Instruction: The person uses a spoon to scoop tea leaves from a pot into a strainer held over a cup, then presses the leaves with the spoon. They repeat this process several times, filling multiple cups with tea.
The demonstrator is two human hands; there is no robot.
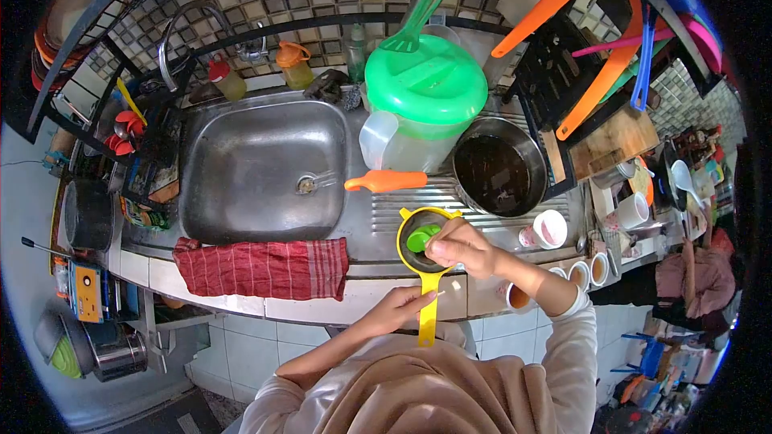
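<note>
My left hand [396, 310] is closed on the yellow handle of a strainer [429, 323], whose round mesh bowl lies level over the counter's front edge. Above the bowl my right hand [461, 249] is closed on a small green scoop [421, 238], its cup down inside the strainer. A metal pot [497, 167] of dark liquid stands behind and to the right. Behind the strainer is a clear pitcher with a green lid [426, 80]. An orange-handled tool [388, 182] lies between pitcher and strainer.
Left of the strainer are a steel sink [265, 169] and a red checked cloth [261, 269] on its front edge. Several cups, one of them white [550, 229], stand at the right. Orange utensils [547, 4] hang overhead. Another person [700, 277] is at the far right.
</note>
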